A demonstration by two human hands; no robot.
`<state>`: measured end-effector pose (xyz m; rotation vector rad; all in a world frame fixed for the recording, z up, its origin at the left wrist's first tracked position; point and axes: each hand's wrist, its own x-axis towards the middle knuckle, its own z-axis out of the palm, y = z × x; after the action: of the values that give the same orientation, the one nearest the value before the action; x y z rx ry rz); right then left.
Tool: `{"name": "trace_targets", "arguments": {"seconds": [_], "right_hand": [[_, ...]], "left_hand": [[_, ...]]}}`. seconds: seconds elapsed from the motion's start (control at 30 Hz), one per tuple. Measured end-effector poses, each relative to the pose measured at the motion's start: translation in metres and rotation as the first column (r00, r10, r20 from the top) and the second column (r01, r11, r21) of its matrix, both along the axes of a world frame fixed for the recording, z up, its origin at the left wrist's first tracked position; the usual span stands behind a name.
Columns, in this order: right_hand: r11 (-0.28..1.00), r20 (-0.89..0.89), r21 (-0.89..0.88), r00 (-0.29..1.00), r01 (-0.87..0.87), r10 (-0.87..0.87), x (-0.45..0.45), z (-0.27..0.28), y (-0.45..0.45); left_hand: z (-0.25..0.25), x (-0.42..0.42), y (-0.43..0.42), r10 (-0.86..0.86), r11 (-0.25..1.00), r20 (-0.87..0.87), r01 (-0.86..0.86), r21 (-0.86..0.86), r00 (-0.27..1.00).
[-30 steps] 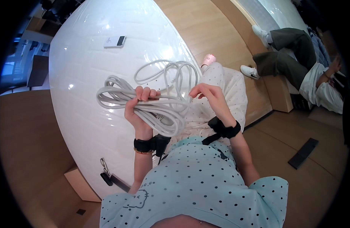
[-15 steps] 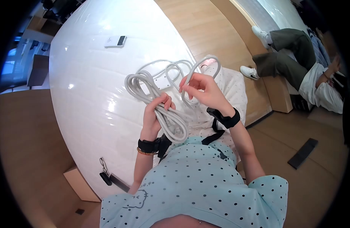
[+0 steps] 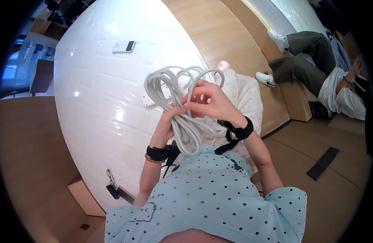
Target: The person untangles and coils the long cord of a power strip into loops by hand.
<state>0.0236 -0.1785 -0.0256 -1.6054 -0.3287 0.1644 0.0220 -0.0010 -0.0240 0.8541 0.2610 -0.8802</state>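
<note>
A long grey cable [image 3: 193, 149] is wound into a bundle of long loops. My left hand [image 3: 167, 123] is closed around the bundle's middle, with loops hanging out above and below it. What looks like a plug shows within the lower loops. My right hand [image 3: 212, 101] pinches a loose stretch of the same cable against the bundle, close to my left thumb. From there the cable arcs up and away over my lap. Partly hidden behind the loops, a white power strip [image 3: 148, 101] lies on the plastic-covered mattress.
The white mattress [image 3: 93, 101] bears a small white box [image 3: 123, 46] at its far part and a black item with a loop [image 3: 112, 191] near my left elbow. A pink object [image 3: 223, 65] is by my knee. Another person's legs [image 3: 303, 67] rest at the right. A dark strip [image 3: 323, 163] lies on the floor.
My right hand has moved left and slightly down, bringing the loose cable to the bundle in my left hand. The bundle's upper loops have shifted a little to the right.
</note>
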Motion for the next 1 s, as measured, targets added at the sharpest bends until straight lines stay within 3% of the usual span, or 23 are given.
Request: {"name": "trace_targets", "arguments": {"seconds": [0.03,0.13,0.23,0.33,0.37,0.47,0.5,0.6,0.63,0.73,0.77,0.83,0.87,1.0], "right_hand": [[0.997,0.146,-0.078,0.989,0.020,-0.008,0.003,-0.002,-0.001],[0.928,0.294,-0.350,0.955,0.131,-0.024,0.007,0.001,-0.002],[0.953,0.025,-0.290,0.997,0.083,-0.079,0.006,-0.001,-0.008],[0.959,-0.123,-0.074,0.952,0.274,-0.282,-0.003,-0.013,-0.025],[0.941,-0.192,-0.060,0.921,0.333,-0.339,-0.007,-0.024,-0.034],[0.863,-0.016,-0.281,0.897,0.420,-0.442,-0.014,-0.058,-0.037],[0.869,-0.041,-0.260,0.895,0.420,-0.445,-0.019,-0.074,-0.029],[0.920,0.136,-0.318,0.972,0.227,-0.193,-0.026,-0.109,-0.011],[0.941,-0.032,-0.305,0.985,0.150,-0.168,-0.025,-0.109,-0.009],[0.946,-0.299,-0.245,0.912,0.213,-0.282,-0.015,-0.102,-0.019],[0.920,-0.188,-0.251,0.918,0.300,-0.350,-0.011,-0.098,-0.027],[0.850,0.043,-0.235,0.879,0.472,-0.476,0.001,-0.066,-0.046],[0.839,0.079,-0.185,0.859,0.512,-0.506,0.003,-0.040,-0.050],[0.779,0.315,0.027,0.734,0.627,-0.602,0.001,0.034,-0.052]], "left_hand": [[0.002,0.001,0.000,-0.049,0.998,0.000,0.049,-0.027,0.999],[-0.018,-0.004,0.010,-0.103,0.994,0.038,0.105,-0.042,0.994],[-0.029,-0.007,0.011,-0.056,0.957,0.125,0.089,-0.276,0.991],[-0.022,-0.004,0.018,0.040,0.952,0.256,0.041,-0.304,0.966],[-0.015,-0.003,0.019,0.061,0.970,0.305,0.015,-0.242,0.950],[-0.003,0.000,0.029,0.029,0.985,0.443,0.048,-0.163,0.896],[0.002,0.001,0.028,0.022,0.991,0.465,0.042,-0.126,0.885],[0.014,0.001,0.025,0.063,0.990,0.488,0.009,-0.143,0.870],[0.015,0.001,0.025,0.097,0.989,0.523,-0.021,-0.148,0.847],[0.021,0.001,0.030,0.295,0.949,0.559,-0.171,-0.264,0.775],[0.021,0.002,0.035,0.348,0.927,0.529,-0.200,-0.316,0.774],[0.019,0.005,0.043,0.350,0.936,0.530,-0.261,-0.237,0.772],[0.018,0.006,0.048,0.349,0.937,0.531,-0.289,-0.196,0.772],[0.010,0.012,0.051,0.184,0.964,0.616,-0.264,0.040,0.766]]}}
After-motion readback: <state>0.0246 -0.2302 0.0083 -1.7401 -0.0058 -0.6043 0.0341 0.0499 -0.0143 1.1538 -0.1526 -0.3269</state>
